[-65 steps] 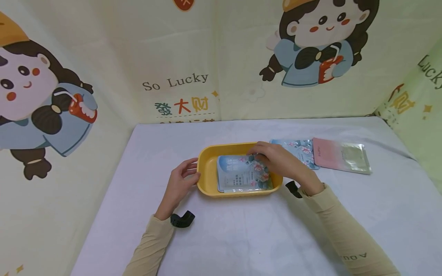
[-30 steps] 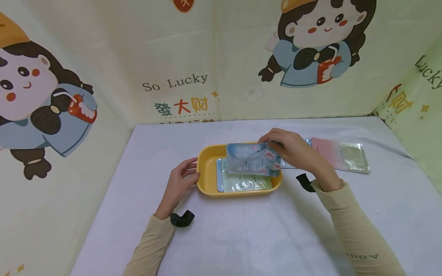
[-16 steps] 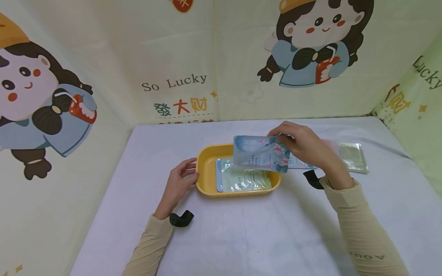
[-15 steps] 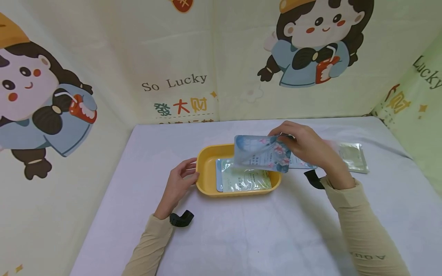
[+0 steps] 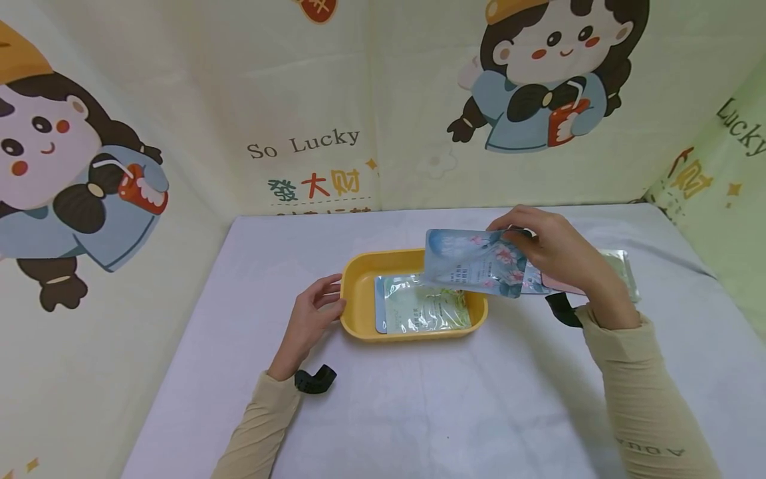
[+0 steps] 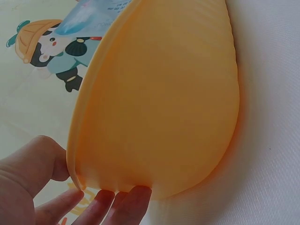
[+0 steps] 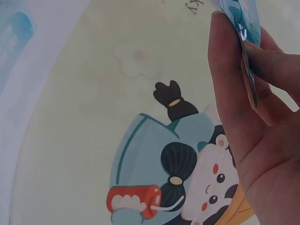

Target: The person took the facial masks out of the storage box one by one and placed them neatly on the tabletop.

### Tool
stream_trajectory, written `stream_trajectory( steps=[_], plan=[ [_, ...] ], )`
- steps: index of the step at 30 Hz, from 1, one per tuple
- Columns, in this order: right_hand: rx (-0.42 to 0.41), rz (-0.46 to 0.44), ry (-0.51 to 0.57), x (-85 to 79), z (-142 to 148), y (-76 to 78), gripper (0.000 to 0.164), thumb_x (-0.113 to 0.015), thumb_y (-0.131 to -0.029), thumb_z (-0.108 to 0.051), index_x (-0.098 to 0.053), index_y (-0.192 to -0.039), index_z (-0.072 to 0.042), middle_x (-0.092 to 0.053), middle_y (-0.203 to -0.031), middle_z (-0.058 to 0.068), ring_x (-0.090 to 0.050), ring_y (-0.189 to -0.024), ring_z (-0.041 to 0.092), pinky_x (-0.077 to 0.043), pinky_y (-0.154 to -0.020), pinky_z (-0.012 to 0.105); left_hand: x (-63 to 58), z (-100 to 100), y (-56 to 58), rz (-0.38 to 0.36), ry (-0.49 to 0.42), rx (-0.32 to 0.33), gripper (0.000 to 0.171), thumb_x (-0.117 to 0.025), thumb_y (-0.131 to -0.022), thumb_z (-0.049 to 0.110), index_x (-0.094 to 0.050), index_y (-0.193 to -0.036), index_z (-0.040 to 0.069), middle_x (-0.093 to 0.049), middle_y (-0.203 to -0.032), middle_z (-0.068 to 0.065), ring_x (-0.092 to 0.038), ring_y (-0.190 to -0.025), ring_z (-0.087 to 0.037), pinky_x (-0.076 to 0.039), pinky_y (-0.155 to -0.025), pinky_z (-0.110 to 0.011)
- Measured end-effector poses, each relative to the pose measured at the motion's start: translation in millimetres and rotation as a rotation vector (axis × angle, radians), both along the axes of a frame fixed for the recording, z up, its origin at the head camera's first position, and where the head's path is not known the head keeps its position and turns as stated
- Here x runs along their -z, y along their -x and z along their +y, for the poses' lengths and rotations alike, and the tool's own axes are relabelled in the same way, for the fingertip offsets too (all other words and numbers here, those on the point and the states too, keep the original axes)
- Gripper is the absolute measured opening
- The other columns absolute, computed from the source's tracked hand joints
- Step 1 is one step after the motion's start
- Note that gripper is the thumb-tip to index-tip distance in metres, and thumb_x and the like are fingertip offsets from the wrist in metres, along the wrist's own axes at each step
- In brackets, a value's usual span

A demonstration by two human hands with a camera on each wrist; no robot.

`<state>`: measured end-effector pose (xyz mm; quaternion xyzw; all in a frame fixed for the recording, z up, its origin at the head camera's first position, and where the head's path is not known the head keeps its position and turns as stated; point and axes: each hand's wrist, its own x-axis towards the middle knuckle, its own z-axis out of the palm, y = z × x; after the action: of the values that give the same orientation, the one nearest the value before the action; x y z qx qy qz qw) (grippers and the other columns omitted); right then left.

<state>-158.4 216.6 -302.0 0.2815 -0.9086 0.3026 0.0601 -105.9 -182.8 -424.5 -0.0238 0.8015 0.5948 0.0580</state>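
Note:
In the head view, a yellow tray [image 5: 358, 296] stands on the white-covered table. My left hand [image 5: 311, 319] holds its left end; in the left wrist view the thumb is at the rim and the fingers [image 6: 133, 204] lie against the outer wall. My right hand [image 5: 562, 249] pinches a blue floral face-mask packet [image 5: 469, 263] by its upper right corner, raised over the tray's right end. In the right wrist view this packet [image 7: 241, 21] shows edge-on between thumb and fingers. A shiny pale green packet [image 5: 421, 306] lies in the tray, with a light blue edge under its left side.
Right of the tray, another blue floral packet [image 5: 534, 281] lies on the table, partly covered by the held one. A pink packet [image 5: 559, 284] with a silvery end [image 5: 625, 273] is mostly hidden behind the right hand. Cartoon-printed cloth walls [image 5: 413, 133] border the table.
My right hand has lifted the blue floral packet out of the tray and carried it up and right, uncovering the pale green packet. The left hand has stayed in place.

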Motion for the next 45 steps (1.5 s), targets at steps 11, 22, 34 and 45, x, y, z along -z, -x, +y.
stream_trajectory(
  steps=[11,22,34,45],
  plan=[
    [0.046,-0.031,-0.026,-1.0,14.8,-2.1,0.030,-0.063,-0.090,0.008,-0.069,-0.114,-0.010,-0.067,-0.112,0.006,-0.060,-0.093,0.020,-0.045,-0.078,0.005,1.2,1.2,0.9,-0.003,0.014,-0.008,0.048,-0.066,-0.093,0.013,-0.054,-0.139,0.016,-0.059,-0.133,-0.011,-0.060,-0.119,-0.028,-0.060,-0.081,-0.029],
    [0.057,-0.025,-0.035,4.1,32.0,-2.8,0.031,-0.062,-0.089,0.010,-0.070,-0.112,-0.010,-0.067,-0.109,0.003,-0.056,-0.090,0.015,-0.043,-0.076,0.002,0.3,1.4,0.4,-0.007,0.019,-0.014,0.048,-0.066,-0.092,0.014,-0.055,-0.139,0.017,-0.059,-0.132,-0.010,-0.060,-0.119,-0.027,-0.060,-0.081,-0.030],
    [0.089,-0.025,-0.054,10.8,45.6,-5.0,0.031,-0.063,-0.089,0.010,-0.070,-0.111,-0.012,-0.068,-0.109,0.003,-0.055,-0.089,0.009,-0.045,-0.073,0.004,-1.0,1.9,-1.4,-0.017,0.028,-0.020,0.048,-0.066,-0.092,0.015,-0.054,-0.139,0.017,-0.059,-0.132,-0.010,-0.060,-0.119,-0.027,-0.060,-0.082,-0.030],
    [0.125,-0.024,-0.057,14.8,59.9,-5.4,0.033,-0.064,-0.088,0.011,-0.070,-0.112,-0.011,-0.068,-0.109,0.006,-0.052,-0.089,0.003,-0.040,-0.074,0.000,-1.4,1.3,-1.1,-0.017,0.017,-0.019,0.048,-0.066,-0.092,0.014,-0.055,-0.139,0.017,-0.059,-0.132,-0.010,-0.060,-0.119,-0.027,-0.060,-0.082,-0.030]
  ],
)
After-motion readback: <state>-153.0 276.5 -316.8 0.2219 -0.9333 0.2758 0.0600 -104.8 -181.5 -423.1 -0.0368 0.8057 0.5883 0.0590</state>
